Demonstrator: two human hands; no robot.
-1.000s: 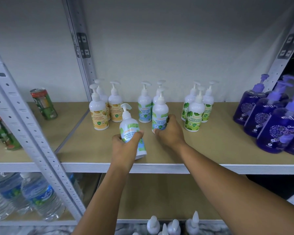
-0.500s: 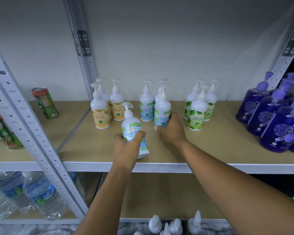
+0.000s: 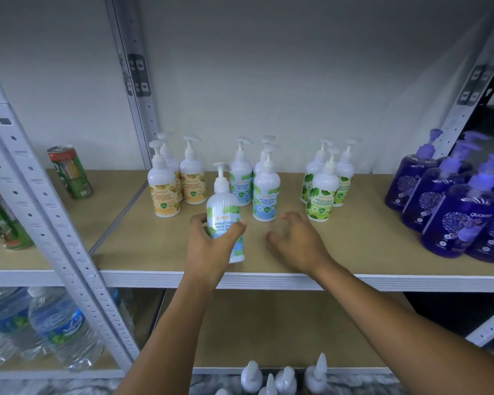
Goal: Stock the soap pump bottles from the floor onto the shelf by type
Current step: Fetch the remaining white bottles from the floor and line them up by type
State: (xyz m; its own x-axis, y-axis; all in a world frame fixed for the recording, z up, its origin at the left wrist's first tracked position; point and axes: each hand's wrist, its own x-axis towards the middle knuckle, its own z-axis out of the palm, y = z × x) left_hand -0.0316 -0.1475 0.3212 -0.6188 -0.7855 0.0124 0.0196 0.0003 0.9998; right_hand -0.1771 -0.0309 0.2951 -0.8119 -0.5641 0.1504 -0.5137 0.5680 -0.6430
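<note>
A plain white wall (image 3: pixel 268 67) backs a metal rack whose tan shelf (image 3: pixel 354 252) fills the middle of the view, with a perforated grey post (image 3: pixel 54 223) slanting across the left foreground. Purple bottles (image 3: pixel 462 220) crowd the shelf's right end. Water bottles (image 3: pixel 63 334) stand on the level below at left, and cans (image 3: pixel 70 172) sit in the next bay beyond the post. Three clusters of white pump bottles stand upright near the back of the shelf: yellow bottles (image 3: pixel 164 192) at left, mint bottles (image 3: pixel 266 195) in the centre, green bottles (image 3: pixel 321 195) to their right. More pump tops (image 3: pixel 283 380) show on the floor at the bottom edge.

The left hand (image 3: pixel 208 246) grips another mint-label bottle (image 3: pixel 221 206) around its body, near the shelf's front edge and in front of the gap between the yellow and mint clusters. Its long axis leans, pump up and tipped left and back, label facing the camera; whether its base touches the shelf cannot be told. The right hand (image 3: pixel 297 240) hovers just in front of the nearest mint bottle, fingers loosely spread, holding nothing.
</note>
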